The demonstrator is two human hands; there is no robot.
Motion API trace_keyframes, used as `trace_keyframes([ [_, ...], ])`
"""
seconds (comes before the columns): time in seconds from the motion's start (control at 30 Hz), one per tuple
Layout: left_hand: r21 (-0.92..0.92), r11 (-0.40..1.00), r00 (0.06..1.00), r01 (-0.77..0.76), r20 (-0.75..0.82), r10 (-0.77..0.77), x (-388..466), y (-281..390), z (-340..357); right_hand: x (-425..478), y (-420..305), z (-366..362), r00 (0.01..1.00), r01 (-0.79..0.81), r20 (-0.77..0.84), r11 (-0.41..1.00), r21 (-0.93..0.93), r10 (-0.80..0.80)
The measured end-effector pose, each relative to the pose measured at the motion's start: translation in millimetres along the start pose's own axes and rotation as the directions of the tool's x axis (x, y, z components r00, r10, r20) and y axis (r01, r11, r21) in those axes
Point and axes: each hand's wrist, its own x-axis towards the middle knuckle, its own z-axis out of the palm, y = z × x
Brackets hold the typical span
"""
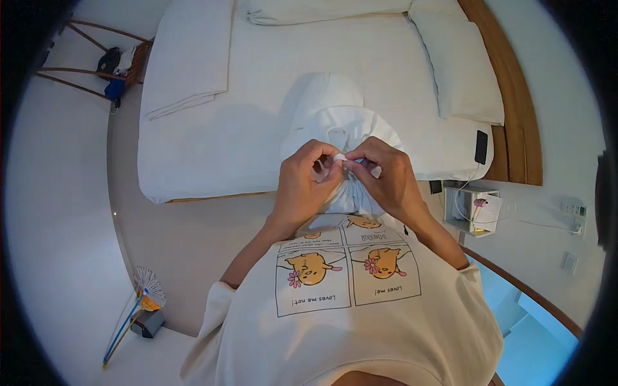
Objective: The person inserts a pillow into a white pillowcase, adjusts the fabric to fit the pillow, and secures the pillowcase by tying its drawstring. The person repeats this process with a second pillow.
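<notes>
Between my two hands a small white strip [340, 157] is pinched; whether it is cord or cloth is too small to tell. My left hand [309, 171] holds its left end between thumb and forefinger. From the other side, my right hand [381, 169] grips it with thumb and forefinger, the fingertips nearly meeting. Under and beyond both hands spreads a gathered white cloth [376, 123], partly over the edge of the bed [231, 144]. A thin white loop [337, 131] shows on this cloth just past my fingers. My wrists hide part of the lower folds.
A folded sheet [190, 58] and pillow [458, 67] lie on the bed. A phone [481, 147] with a cable rests near its right corner, above a small white bedside shelf [449, 202]. A mop [149, 284] and wooden rack [140, 62] stand left.
</notes>
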Motion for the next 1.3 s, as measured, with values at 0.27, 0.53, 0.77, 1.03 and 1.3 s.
trace_keyframes([
  [0.27,-0.037,0.995,0.995,0.096,0.025,-0.095,2.4,13.9,-1.9,7.1,2.7,-11.7,0.796,-0.599,0.491,0.345,0.723,0.353],
  [0.53,0.008,0.999,0.999,-0.037,-0.02,0.037,3.0,5.5,-1.3,9.7,19.4,-8.1,0.727,-0.664,0.619,0.075,0.744,0.297],
  [0.77,0.042,0.998,0.998,-0.045,-0.032,0.046,2.1,2.5,-4.7,8.9,21.2,-3.7,0.778,-0.602,0.558,0.089,0.794,0.29],
  [1.03,0.059,0.996,0.998,-0.062,-0.013,0.063,2.9,6.5,-6.9,7.6,21.4,2.3,0.791,-0.566,0.478,0.158,0.809,0.383],
  [1.3,0.044,0.999,0.999,-0.015,-0.03,0.016,1.9,3.2,-6.2,6.8,19.9,5.4,0.867,-0.479,0.356,0.39,0.786,0.348],
])
